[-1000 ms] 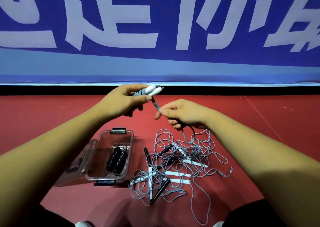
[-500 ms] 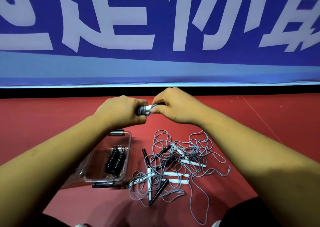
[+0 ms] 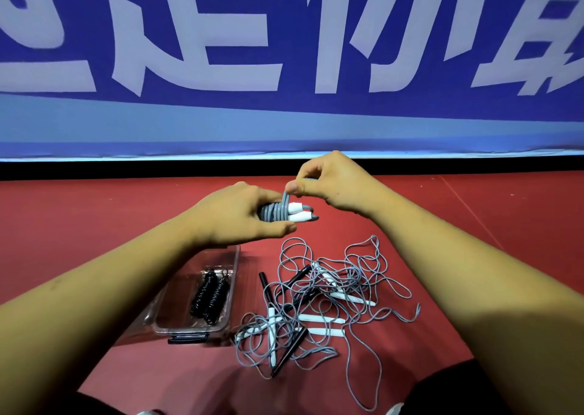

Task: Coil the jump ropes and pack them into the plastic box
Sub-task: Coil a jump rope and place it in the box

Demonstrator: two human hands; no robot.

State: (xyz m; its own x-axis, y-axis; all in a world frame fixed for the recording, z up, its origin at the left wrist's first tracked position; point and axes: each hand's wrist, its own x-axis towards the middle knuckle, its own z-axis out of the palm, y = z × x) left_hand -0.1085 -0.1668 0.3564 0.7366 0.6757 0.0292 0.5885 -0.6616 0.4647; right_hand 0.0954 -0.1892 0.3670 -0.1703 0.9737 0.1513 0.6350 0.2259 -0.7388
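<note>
My left hand (image 3: 235,215) grips a grey jump rope wound in tight turns round its two white handles (image 3: 286,214), whose tips point right. My right hand (image 3: 328,182) is just above them and pinches the last bit of grey cord between thumb and forefinger. Below on the red floor lies a tangle of loose grey jump ropes (image 3: 319,301) with white and black handles. To its left stands the clear plastic box (image 3: 232,258), open, with a black coiled rope (image 3: 210,296) inside.
A blue banner with large white characters (image 3: 284,67) runs along the back above a black strip. The box's clear lid (image 3: 148,316) hangs off its left side. My knees in dark clothing show at the bottom corners.
The rope has gone from half wound to wound tight. My hands came together and dropped lower; the right hand now pulls the cord's end up above the bundle.
</note>
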